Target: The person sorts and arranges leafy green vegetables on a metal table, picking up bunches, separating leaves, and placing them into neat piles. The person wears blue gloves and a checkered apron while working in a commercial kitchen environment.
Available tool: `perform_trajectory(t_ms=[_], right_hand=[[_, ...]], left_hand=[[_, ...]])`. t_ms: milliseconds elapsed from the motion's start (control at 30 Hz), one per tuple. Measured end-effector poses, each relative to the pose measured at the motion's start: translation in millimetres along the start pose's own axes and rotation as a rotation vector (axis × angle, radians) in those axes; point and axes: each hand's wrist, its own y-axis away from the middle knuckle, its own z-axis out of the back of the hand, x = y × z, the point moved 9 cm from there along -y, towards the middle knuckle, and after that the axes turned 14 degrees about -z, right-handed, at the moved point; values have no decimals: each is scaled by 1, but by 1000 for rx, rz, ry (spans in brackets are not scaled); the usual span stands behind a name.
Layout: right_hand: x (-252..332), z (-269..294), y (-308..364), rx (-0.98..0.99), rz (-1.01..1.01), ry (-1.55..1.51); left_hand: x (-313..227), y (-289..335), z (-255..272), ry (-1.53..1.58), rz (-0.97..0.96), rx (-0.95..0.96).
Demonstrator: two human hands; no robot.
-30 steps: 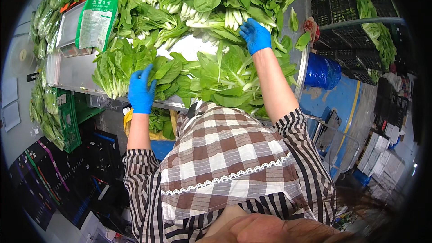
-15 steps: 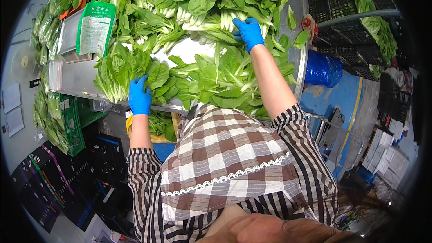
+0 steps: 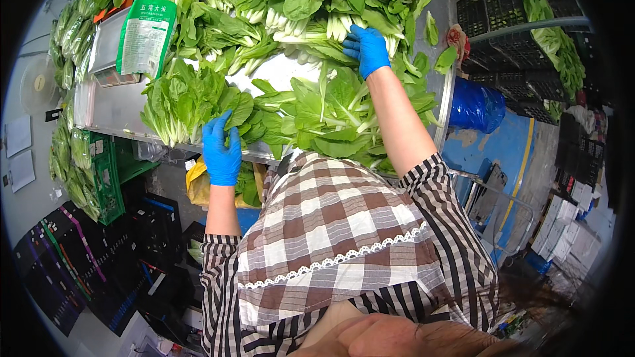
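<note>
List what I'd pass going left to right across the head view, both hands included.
Paper sheets on the wall → green-and-white pouch → blue-gloved left hand → blue-gloved right hand → loose green leaf → blue plastic-wrapped bundle → long leafy greens.

A green-and-white pouch [image 3: 145, 38] and a green crate [image 3: 109, 182] sit at the left. Two white papers [image 3: 18, 134] hang on the grey wall [image 3: 41, 172]. At the right, black lattice crates [image 3: 506, 16] stand near a shiny blue bundle [image 3: 476, 107]; a yellow line [image 3: 520, 172] marks the floor [image 3: 456, 147].
</note>
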Motion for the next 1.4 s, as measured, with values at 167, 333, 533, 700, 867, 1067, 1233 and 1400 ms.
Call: perform_trajectory(t_ms=[167,333,533,700,867,1067,1233,1400], right_hand=[[-11,-2,-28,244,-223,-457],[-16,-16,-43,244,-230,-419],[-20,-1,-40,88,-128,-323],[-59,-6,35,129,-218,-324],[-117,2,98,358,-329,-260],[-149,-3,142,434,-399,208],[-151,2,130,338,-350,266],[-160,-21,141,490,-405,243]], left_hand=[[-25,-1,-22,140,-5,30],[-44,-4,-43,277,26,90],[-62,-15,-73,437,68,206],[-73,-33,-102,667,134,220],[-82,-30,-162,1114,597,326],[-68,-8,-180,1335,761,294],[-56,12,-161,1311,891,180],[-38,31,-145,1265,916,31]])
